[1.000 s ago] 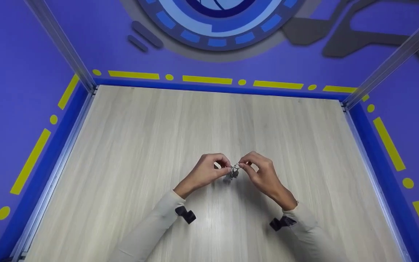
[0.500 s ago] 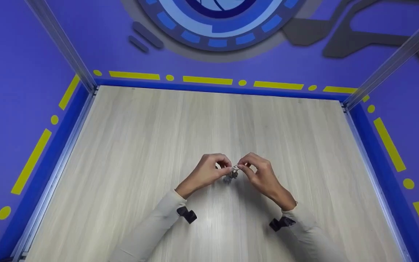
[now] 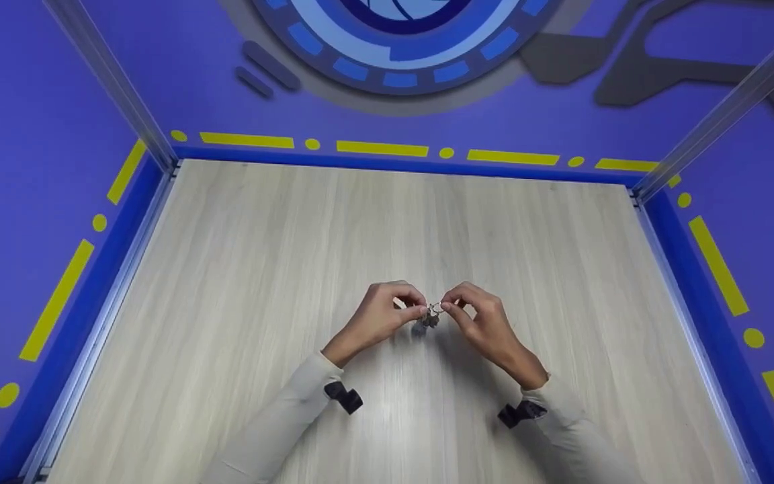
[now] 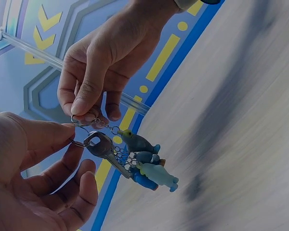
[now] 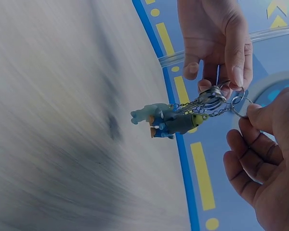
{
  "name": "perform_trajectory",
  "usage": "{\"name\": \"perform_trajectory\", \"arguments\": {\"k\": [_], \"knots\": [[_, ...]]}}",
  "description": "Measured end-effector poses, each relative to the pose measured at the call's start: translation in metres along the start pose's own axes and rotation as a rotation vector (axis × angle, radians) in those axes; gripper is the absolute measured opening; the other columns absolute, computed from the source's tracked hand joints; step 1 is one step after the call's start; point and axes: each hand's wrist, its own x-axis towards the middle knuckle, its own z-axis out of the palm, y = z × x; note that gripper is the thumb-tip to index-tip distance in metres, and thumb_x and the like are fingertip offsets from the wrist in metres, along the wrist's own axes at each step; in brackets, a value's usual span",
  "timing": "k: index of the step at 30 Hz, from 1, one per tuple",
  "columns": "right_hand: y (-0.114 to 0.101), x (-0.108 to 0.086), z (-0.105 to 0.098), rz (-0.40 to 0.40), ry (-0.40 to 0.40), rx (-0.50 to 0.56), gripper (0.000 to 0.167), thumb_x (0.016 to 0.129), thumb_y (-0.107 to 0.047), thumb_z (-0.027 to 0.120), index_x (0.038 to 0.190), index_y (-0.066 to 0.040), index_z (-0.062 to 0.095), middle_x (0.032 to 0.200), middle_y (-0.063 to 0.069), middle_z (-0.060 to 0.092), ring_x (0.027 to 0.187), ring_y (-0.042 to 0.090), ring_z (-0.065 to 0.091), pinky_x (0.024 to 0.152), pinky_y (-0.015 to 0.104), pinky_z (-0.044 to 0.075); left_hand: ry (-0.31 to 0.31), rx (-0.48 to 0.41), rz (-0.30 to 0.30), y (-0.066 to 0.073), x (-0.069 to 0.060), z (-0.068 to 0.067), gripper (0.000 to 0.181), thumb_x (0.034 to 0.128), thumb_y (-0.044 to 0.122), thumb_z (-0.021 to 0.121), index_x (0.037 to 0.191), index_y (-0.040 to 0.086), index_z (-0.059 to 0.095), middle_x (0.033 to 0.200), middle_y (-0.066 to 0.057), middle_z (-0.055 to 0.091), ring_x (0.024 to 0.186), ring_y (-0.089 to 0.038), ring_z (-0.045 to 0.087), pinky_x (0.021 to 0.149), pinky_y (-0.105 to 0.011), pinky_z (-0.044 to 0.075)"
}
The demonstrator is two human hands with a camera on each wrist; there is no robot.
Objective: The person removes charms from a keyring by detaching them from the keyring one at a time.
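My left hand (image 3: pixel 383 312) pinches a metal key ring (image 4: pixel 77 143) between thumb and fingers, with keys (image 4: pixel 102 147) hanging by it. Opposite, my right hand (image 3: pixel 488 321) pinches another thin metal ring (image 5: pixel 242 107). The two rings overlap; whether they are linked is too small to tell. Small animal-shaped charms dangle on short chains below: a grey one with a yellow head (image 4: pixel 137 142), a pale green one (image 4: pixel 159 174) and a blue one (image 4: pixel 143 179). In the head view, the bunch (image 3: pixel 430 320) hangs between the hands above the table, its details unclear.
A pale wood-grain table (image 3: pixel 333 222) lies beneath both hands. Blue walls with yellow markings (image 3: pixel 382 148) and metal corner posts (image 3: pixel 111 81) enclose its back and sides. Black wrist mounts (image 3: pixel 343 396) sit on both sleeves.
The hands drew slightly closer, then moved slightly apart again. The ring at the right hand now shows more plainly between them. Both hands keep their pinch.
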Motion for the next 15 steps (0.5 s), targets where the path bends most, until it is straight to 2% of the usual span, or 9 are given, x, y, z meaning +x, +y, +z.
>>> {"name": "perform_trajectory", "arguments": {"k": [6,12,15], "knots": [[0.0015,-0.0009,0.0016,0.010,0.009,-0.002,0.019,0.094,0.010,0.079,0.097,-0.008,0.076,0.094,0.003,0.076,0.084,0.023,0.069,0.075,0.037,0.056,0.009,-0.036,-0.012,-0.0010,-0.0010,-0.0008,0.011,0.0984,0.006,0.081,0.094,0.016,0.083,0.095,0.010,0.076,0.093,-0.011,0.069,0.081,-0.044,0.061],[0.0045,-0.0044,-0.0010,0.051,0.048,0.011,0.020,0.096,0.010,0.078,0.098,-0.010,0.076,0.095,0.002,0.076,0.085,0.022,0.070,0.082,0.023,0.054,0.045,-0.065,-0.010,-0.0016,-0.0019,-0.0054,0.012,0.0977,0.004,0.082,0.093,0.015,0.082,0.096,0.004,0.078,0.093,-0.011,0.070,0.081,-0.043,0.061],[0.0065,-0.0066,-0.0038,0.074,0.053,0.026,0.018,0.097,0.008,0.077,0.100,-0.009,0.077,0.096,0.002,0.076,0.086,0.021,0.070,0.083,0.020,0.053,0.063,-0.072,-0.016,-0.0020,-0.0034,-0.0082,0.011,0.0979,0.005,0.082,0.093,0.015,0.082,0.097,0.000,0.078,0.093,-0.012,0.070,0.081,-0.039,0.060]]}}
